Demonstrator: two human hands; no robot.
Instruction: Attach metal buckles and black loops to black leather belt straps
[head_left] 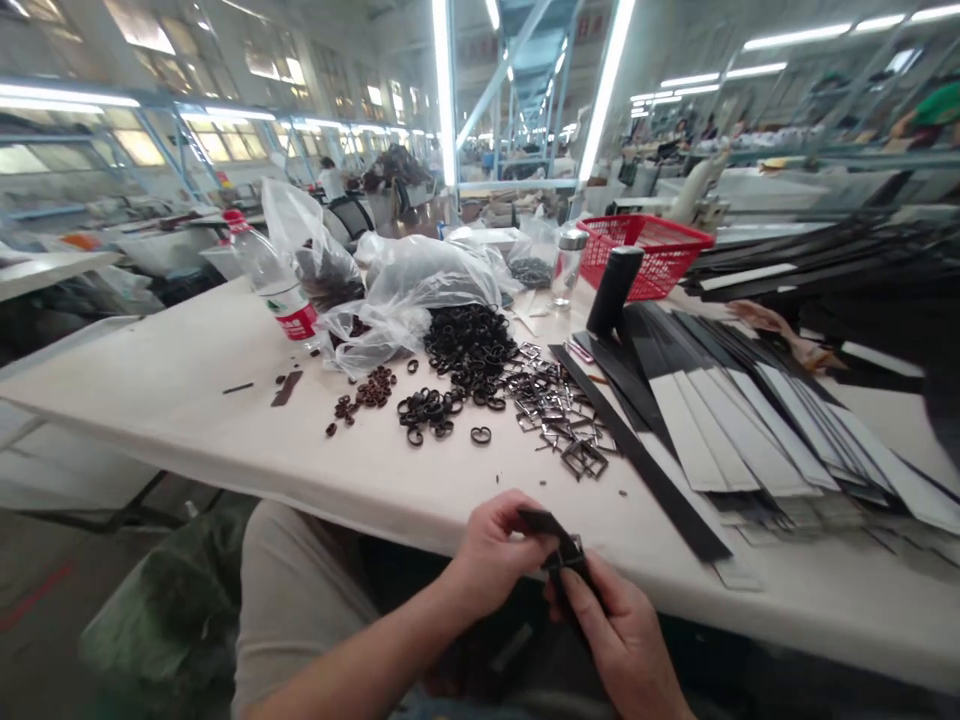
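Note:
Just off the table's front edge, my left hand (499, 548) pinches the end of a black strap (546, 524) between thumb and fingers. A dark metal buckle (574, 550) sits on that strap between the two hands. My right hand (619, 615) is closed around the lower part of the strap, its thumb pressed just below the buckle. Beyond the hands lie a pile of loose metal buckles (559, 400) and a heap of black strap loops (469, 350). One black loop (481, 435) lies apart, and small brown loops (371, 388) are scattered to the left.
Black straps and white-backed strips (705, 430) cover the table's right side. A plastic bottle (281, 285), clear plastic bags (427, 270), a glass jar (568, 268), a black roll (615, 290) and a red basket (645, 250) stand farther back. A green sack (165, 600) is lower left.

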